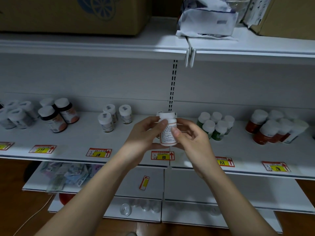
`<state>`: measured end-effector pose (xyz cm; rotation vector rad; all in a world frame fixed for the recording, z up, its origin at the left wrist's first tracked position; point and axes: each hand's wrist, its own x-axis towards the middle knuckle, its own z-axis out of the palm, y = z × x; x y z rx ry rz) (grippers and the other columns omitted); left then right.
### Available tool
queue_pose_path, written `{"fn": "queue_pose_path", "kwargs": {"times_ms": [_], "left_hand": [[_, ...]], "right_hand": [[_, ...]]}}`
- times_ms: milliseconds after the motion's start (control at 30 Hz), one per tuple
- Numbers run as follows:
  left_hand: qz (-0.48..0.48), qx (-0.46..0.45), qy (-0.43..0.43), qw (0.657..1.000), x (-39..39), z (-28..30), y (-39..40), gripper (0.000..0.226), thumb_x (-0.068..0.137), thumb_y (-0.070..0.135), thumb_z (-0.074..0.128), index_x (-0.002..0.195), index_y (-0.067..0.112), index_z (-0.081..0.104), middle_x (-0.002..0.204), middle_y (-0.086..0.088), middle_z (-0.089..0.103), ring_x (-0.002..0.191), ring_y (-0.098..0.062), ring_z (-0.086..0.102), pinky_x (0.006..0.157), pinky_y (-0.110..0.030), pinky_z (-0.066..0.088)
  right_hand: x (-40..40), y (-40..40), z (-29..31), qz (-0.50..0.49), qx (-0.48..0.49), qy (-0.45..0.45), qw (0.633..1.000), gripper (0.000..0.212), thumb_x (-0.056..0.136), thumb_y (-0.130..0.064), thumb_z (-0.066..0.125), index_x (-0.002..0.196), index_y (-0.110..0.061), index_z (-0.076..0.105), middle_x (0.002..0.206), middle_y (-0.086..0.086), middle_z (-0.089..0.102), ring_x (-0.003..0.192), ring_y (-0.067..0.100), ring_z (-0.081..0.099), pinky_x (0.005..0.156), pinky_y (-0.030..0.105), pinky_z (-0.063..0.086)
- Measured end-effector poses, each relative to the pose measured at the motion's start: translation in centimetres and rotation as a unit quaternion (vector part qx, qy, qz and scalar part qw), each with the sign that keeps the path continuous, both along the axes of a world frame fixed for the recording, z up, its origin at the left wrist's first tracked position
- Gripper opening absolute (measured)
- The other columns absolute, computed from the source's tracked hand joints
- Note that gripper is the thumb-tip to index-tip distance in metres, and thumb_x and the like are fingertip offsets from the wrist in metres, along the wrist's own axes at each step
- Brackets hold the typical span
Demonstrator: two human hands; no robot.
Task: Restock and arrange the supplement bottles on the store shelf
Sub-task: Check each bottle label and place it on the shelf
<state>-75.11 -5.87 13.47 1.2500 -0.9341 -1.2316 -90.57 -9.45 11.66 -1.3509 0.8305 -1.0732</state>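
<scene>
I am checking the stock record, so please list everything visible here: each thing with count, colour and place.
white plastic bottle with orange-edged label: 1, held in front of the middle shelf
green-labelled bottles with white caps: about 6, right of centre
red-labelled bottles with white caps: several, far right
dark bottles with orange labels: 3, left
pale bottles with white caps: 3, centre-left
yellow and red price tags: 6, along the shelf edge
brown cardboard box: 1, top shelf
left hand: grip on the bottle
right hand: grip on the bottle

A cardboard box [71, 14] and a white plastic bag [207, 23] lie on the top shelf; loose packets [68, 174] lie lower.
</scene>
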Motion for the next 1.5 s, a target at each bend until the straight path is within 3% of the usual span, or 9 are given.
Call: {"fn": "queue_pose_path", "kwargs": {"times_ms": [267,367,500,633,767,1033,1233,1367,1500], "left_hand": [[-0.039,-0.016,-0.043,0.998,0.5,1.1,0.1,0.043,0.081,0.024,0.073,0.122,0.016,0.065,0.119,-0.004,0.07,0.101,-0.018,0.072,0.077,-0.037,0.061],[-0.065,-0.058,-0.06,0.994,0.8,1.8,0.3,0.043,0.076,0.02,0.076,0.118,0.023,0.067,0.114,0.004,0.073,0.105,-0.013,0.07,0.079,-0.031,0.06],[-0.077,-0.134,-0.098,0.983,1.1,2.6,0.2,0.05,0.069,0.006,0.081,0.111,0.03,0.068,0.114,0.015,0.072,0.116,-0.003,0.062,0.081,-0.021,0.056],[-0.085,-0.186,-0.083,0.975,1.5,3.2,0.2,0.059,0.059,-0.002,0.086,0.101,0.038,0.075,0.115,0.012,0.071,0.121,-0.008,0.06,0.09,-0.025,0.053],[-0.09,-0.214,-0.1,0.968,1.6,3.8,0.2,0.057,0.065,-0.008,0.08,0.108,0.027,0.071,0.119,0.007,0.069,0.123,-0.012,0.059,0.096,-0.03,0.053],[-0.092,-0.206,-0.094,0.97,1.6,3.8,0.7,0.058,0.067,-0.012,0.079,0.112,0.023,0.069,0.12,0.007,0.069,0.125,-0.011,0.058,0.099,-0.034,0.052],[-0.108,-0.202,-0.106,0.968,1.9,3.9,0.9,0.057,0.075,-0.004,0.075,0.122,0.025,0.063,0.128,0.011,0.067,0.129,-0.008,0.055,0.097,-0.022,0.049],[-0.119,-0.162,-0.144,0.969,2.5,4.4,0.7,0.06,0.09,-0.002,0.066,0.14,0.028,0.05,0.131,0.004,0.065,0.125,-0.014,0.059,0.1,-0.035,0.052],[-0.118,-0.096,-0.117,0.981,2.5,4.8,0.6,0.06,0.097,0.01,0.058,0.147,0.038,0.041,0.109,-0.01,0.07,0.102,-0.025,0.071,0.083,-0.043,0.06]], "right_hand": [[-0.8,-0.6,0.6,0.034,-0.027,0.037,0.998,0.038,0.085,-0.022,0.073,0.122,-0.024,0.065,0.116,-0.003,0.072,0.112,0.016,0.066,0.099,0.047,0.053],[-1.4,-1.1,1.3,0.042,-0.077,0.057,0.995,0.042,0.085,-0.012,0.076,0.121,-0.028,0.063,0.119,-0.012,0.07,0.115,0.006,0.063,0.102,0.034,0.05],[-1.7,-1.3,2.4,0.067,-0.103,-0.007,0.992,0.047,0.077,0.01,0.075,0.113,-0.017,0.064,0.117,-0.002,0.069,0.117,0.013,0.062,0.091,0.021,0.052],[-1.7,-1.4,3.4,0.087,-0.143,-0.045,0.985,0.048,0.073,0.011,0.078,0.105,-0.023,0.067,0.114,0.0,0.067,0.119,0.018,0.06,0.095,0.034,0.053],[-1.6,-1.2,4.3,0.083,-0.173,-0.034,0.981,0.053,0.072,0.007,0.08,0.101,-0.036,0.07,0.114,-0.006,0.067,0.123,0.02,0.058,0.097,0.04,0.053],[-1.5,-0.8,4.3,0.085,-0.171,-0.034,0.981,0.053,0.073,0.004,0.079,0.102,-0.039,0.068,0.117,-0.006,0.066,0.125,0.02,0.056,0.1,0.04,0.052],[-1.6,-0.7,4.3,0.079,-0.156,-0.015,0.985,0.052,0.08,0.012,0.072,0.112,-0.029,0.064,0.119,-0.009,0.069,0.123,0.014,0.059,0.097,0.028,0.052],[-1.8,-1.1,4.3,0.058,-0.14,0.047,0.987,0.057,0.084,-0.001,0.073,0.119,-0.042,0.057,0.114,-0.022,0.07,0.116,0.007,0.064,0.1,0.027,0.051],[-1.7,-1.1,4.4,0.085,-0.069,0.05,0.993,0.059,0.087,-0.021,0.066,0.139,-0.039,0.045,0.099,0.003,0.076,0.098,0.018,0.072,0.084,0.035,0.06]]}}
